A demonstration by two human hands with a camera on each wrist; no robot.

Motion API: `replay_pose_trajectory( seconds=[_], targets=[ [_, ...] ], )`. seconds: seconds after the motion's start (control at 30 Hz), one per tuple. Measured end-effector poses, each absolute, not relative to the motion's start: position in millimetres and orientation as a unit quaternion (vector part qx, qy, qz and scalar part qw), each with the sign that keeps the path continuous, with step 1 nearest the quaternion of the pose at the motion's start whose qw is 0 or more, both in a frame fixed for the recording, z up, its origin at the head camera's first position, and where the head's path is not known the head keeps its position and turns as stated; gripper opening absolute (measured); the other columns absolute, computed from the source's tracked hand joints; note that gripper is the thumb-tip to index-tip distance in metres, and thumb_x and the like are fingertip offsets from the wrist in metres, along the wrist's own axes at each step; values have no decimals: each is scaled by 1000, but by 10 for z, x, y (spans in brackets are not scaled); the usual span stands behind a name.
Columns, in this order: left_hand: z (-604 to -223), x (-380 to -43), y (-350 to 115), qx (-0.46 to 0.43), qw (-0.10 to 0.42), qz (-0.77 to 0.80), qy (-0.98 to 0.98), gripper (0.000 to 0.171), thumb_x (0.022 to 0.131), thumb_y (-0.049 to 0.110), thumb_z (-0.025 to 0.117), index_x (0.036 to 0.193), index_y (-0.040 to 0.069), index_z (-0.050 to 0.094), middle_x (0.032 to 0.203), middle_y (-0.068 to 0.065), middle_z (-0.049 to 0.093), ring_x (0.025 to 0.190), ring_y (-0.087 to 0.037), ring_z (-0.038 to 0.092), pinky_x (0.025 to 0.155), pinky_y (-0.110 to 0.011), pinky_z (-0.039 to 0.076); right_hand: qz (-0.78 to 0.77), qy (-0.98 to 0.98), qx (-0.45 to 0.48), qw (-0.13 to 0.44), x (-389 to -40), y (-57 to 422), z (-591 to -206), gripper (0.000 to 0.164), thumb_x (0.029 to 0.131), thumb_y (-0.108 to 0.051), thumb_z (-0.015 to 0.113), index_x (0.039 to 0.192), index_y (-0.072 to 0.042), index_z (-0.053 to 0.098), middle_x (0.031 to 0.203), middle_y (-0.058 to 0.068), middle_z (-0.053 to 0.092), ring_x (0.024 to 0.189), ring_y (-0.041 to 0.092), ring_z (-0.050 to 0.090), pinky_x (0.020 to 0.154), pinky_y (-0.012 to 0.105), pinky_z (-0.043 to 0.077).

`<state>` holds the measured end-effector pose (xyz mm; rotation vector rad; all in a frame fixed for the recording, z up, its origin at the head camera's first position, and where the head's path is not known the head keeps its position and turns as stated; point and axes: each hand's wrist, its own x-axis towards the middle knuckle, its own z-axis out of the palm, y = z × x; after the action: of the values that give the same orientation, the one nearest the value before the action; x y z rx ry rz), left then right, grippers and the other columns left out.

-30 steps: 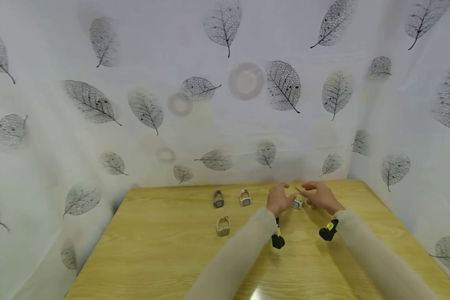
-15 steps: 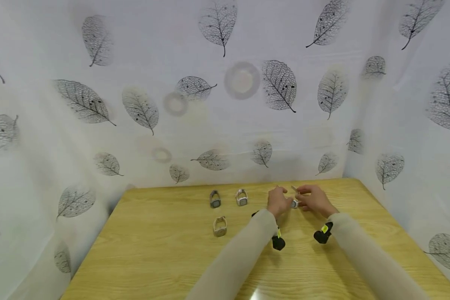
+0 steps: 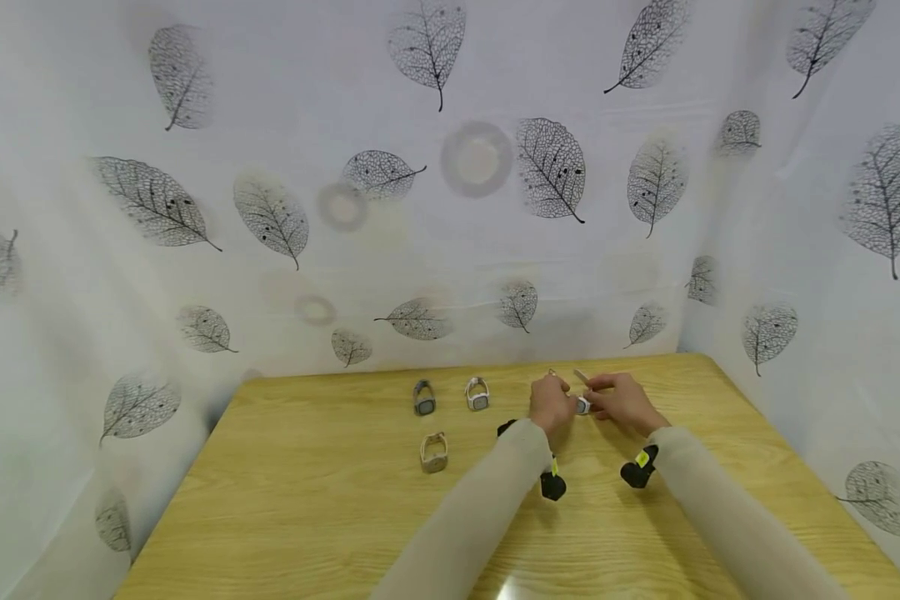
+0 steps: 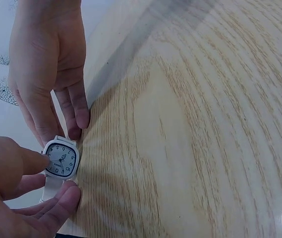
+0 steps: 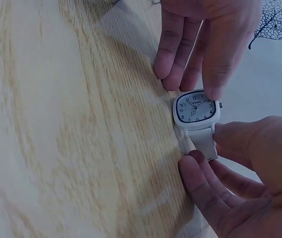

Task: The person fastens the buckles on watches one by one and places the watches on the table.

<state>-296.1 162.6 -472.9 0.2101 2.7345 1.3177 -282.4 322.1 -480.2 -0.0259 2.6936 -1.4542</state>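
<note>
A white wristwatch with a rounded-square face stands near the back of the table, between both hands. My left hand holds it from the left; in the left wrist view its thumb presses the edge of the watch face and its fingers lie by the strap on the 12 side. From the other side my right hand pinches the white strap below the 6, its thumb and fingers on either side in the right wrist view. A strap end rises above the hands in the head view. The buckle is hidden.
Left of the hands stand a grey watch and another white watch, side by side. A beige watch stands nearer the front. The wooden table meets a leaf-patterned curtain at the back and sides.
My left fingers have closed in from a wider spread. My right hand has come slightly left, nearer the left hand. The whole head view has turned a little right; the other watches stay put.
</note>
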Motion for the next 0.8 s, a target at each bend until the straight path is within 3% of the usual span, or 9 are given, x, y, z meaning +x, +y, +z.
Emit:
replay_pose_trajectory(
  seconds=[0.17,0.43,0.8],
  targets=[
    [-4724,-2956,1622,61,58,445,891,21,95,10,73,113,0,77,114,-13,73,105,-26,69,83,-35,60,-468,883,-5,39,-2813,3213,-4792,39,103,-8,63,132,17,57,143,37,49,87,26,74,73,35,63],
    [-4735,-2964,1608,61,53,450,889,20,95,12,74,110,-1,78,113,-12,74,108,-25,69,87,-36,60,-459,888,15,31,-2822,3196,-4816,38,102,-9,64,133,13,60,122,32,65,82,23,75,70,31,63],
    [-4764,-2969,1580,64,39,462,883,22,97,15,72,111,0,77,115,-14,74,111,-27,68,88,-38,60,-484,875,12,10,-2765,3123,-4764,42,102,-4,61,139,16,52,102,29,72,80,29,76,73,37,63]
  ],
)
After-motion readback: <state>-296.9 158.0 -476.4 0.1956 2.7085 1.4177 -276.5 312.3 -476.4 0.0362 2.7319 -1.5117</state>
